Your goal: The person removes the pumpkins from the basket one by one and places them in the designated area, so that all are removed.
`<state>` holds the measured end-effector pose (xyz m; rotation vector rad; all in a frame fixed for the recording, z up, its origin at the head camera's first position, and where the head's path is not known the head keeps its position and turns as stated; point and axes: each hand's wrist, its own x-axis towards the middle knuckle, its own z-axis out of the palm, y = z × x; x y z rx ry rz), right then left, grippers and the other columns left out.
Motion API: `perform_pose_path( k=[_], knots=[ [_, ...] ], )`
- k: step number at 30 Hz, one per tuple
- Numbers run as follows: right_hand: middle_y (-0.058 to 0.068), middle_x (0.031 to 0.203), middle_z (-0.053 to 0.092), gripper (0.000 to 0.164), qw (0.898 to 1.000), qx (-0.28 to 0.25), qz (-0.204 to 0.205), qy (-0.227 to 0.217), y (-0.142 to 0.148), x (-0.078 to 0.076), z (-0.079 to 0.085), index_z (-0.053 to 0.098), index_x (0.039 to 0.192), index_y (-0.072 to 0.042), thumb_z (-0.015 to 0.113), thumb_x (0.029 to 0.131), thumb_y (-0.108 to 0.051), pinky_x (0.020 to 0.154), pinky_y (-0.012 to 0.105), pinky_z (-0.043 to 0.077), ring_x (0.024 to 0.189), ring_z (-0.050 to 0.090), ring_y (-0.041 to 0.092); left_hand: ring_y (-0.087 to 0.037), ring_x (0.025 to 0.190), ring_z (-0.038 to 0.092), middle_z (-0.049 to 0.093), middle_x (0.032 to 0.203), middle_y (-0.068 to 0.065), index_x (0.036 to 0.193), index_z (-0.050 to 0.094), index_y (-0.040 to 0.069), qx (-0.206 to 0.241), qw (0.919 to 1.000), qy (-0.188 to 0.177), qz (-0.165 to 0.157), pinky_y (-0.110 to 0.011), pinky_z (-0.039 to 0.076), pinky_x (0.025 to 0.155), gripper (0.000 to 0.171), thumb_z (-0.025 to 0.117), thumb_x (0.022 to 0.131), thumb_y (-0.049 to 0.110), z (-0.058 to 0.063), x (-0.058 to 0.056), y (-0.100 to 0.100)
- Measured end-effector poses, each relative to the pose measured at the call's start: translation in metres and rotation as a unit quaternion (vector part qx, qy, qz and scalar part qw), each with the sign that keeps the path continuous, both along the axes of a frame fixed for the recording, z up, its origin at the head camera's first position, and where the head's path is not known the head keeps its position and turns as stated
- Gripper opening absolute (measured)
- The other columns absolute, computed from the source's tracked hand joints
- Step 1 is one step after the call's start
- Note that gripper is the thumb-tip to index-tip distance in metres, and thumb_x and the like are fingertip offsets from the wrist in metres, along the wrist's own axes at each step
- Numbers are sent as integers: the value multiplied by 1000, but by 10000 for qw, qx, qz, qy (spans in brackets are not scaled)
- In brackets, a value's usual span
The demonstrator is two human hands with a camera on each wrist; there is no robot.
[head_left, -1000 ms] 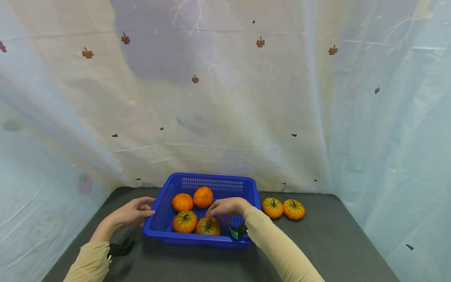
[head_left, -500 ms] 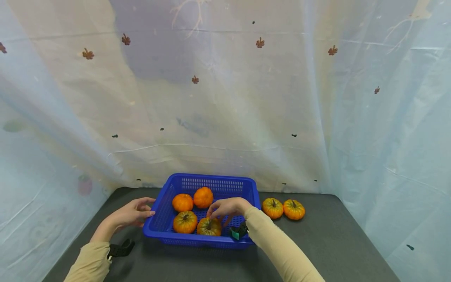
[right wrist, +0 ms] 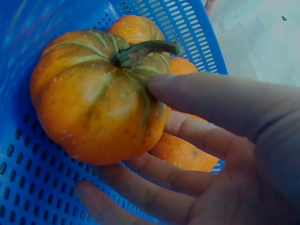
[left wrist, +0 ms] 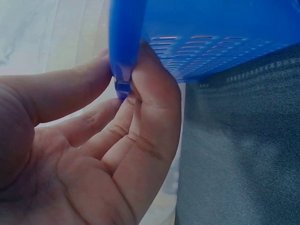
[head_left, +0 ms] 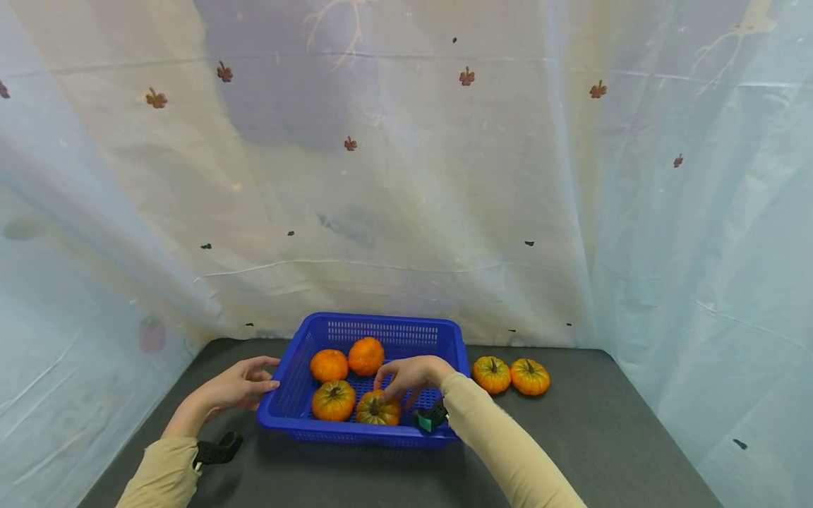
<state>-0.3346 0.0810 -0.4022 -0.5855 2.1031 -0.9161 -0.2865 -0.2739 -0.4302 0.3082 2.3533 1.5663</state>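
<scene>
A blue plastic basket point(head_left: 381, 436) with slotted walls stands on the dark table. My left hand point(head_left: 230, 388) pinches its left rim, thumb on one side and curled fingers on the other, as the left wrist view shows. Inside the basket my right hand point(head_left: 416, 374) holds a small green-and-orange pumpkin point(right wrist: 101, 103). Its thumb presses the top near the stem and the fingers curl round the side. Beside that pumpkin sits another striped pumpkin point(head_left: 333, 401). Two plainer orange pumpkins point(head_left: 366, 355) lie further back in the basket.
Two more striped pumpkins point(head_left: 492, 375) sit touching on the table, just right of the basket. A pale plastic sheet point(head_left: 406, 212) hangs behind the table and along both sides. Each wrist wears a black strap point(head_left: 219, 447).
The pumpkin at my right hand has shifted very slightly to the right, and the fingers have moved a little with it. My left hand stays at the basket rim.
</scene>
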Motion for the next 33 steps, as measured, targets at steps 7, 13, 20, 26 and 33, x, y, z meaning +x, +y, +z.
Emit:
perform_pose_path(
  k=[7,13,20,26,33],
  knots=[
    [13,105,55,22,9998,-113,-38,-147,3,4,1,57,112,-5,64,92,-8,84,53,50,87,60,27,-31,86,65,62,99,-15,141,25,-13,119,9998,-70,-105,-46,55,74,66,60,96,21,-2,2,0],
    [12,99,60,25,9998,-178,0,-73,5,4,1,56,113,-5,65,90,-5,84,52,50,86,61,25,-31,85,65,62,100,-15,140,26,-12,65,9999,13,-84,-46,56,74,65,60,96,21,-3,2,1],
    [9,100,64,25,9988,-463,45,127,12,0,3,59,113,-6,66,89,-3,83,49,52,90,62,21,-31,86,65,62,101,-16,141,26,-12,78,9999,38,-87,-47,55,73,65,60,96,21,0,0,0],
    [13,104,64,26,9953,-959,-3,125,22,4,10,57,116,-5,64,91,-4,83,52,51,93,63,23,-31,87,65,63,99,-15,140,25,-12,49,10000,33,-78,-46,55,73,66,60,96,21,1,0,1],
    [15,106,63,26,9902,-1382,-67,199,36,9,15,56,118,-3,63,92,-6,84,55,50,90,65,26,-31,86,65,63,99,-15,141,24,-13,103,9999,21,-133,-46,56,73,66,60,96,20,1,1,1]
  ],
)
